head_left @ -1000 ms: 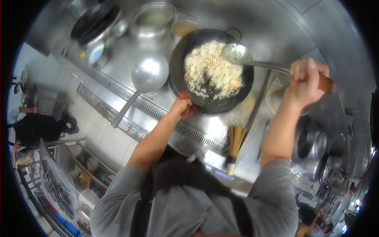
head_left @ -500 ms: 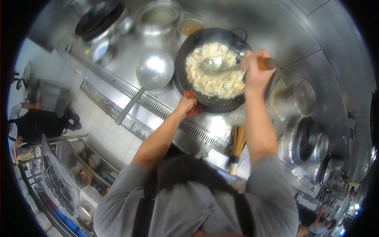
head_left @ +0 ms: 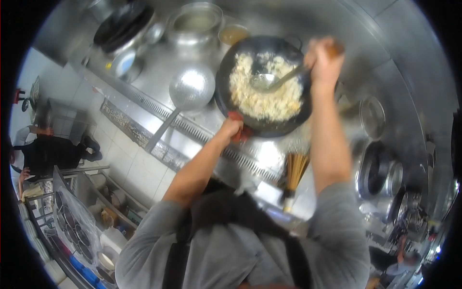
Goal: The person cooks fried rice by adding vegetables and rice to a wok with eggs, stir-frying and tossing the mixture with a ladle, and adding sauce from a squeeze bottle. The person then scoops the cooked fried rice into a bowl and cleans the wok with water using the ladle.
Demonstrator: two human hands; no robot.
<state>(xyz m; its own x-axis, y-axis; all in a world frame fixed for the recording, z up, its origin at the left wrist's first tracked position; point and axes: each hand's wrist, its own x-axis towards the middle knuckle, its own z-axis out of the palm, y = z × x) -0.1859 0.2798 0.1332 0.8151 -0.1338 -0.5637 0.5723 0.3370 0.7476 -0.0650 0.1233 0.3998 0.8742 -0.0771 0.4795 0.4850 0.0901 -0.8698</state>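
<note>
In a large black wok [head_left: 224,91] lies fried rice [head_left: 269,103], pale with yellowish bits. My right hand [head_left: 323,61] is closed around the wooden handle of a metal ladle [head_left: 288,77]. The ladle's bowl rests in the rice near the wok's middle, and a dark patch of bare wok shows behind it. My left hand [head_left: 232,129] is closed on a red cloth [head_left: 236,116] at the wok's near edge; the wok handle beneath is hidden.
A perforated skimmer [head_left: 191,89] lies left of the wok. Behind stand a metal pot [head_left: 195,24] and a bowl of brown liquid [head_left: 234,33]. A bamboo wok brush [head_left: 295,173] stands near my right arm. At far left is another person [head_left: 45,154].
My right hand has moved up and to the right with the ladle. The rice has shifted, opening a bare patch at the back. My left hand stays at the wok's edge.
</note>
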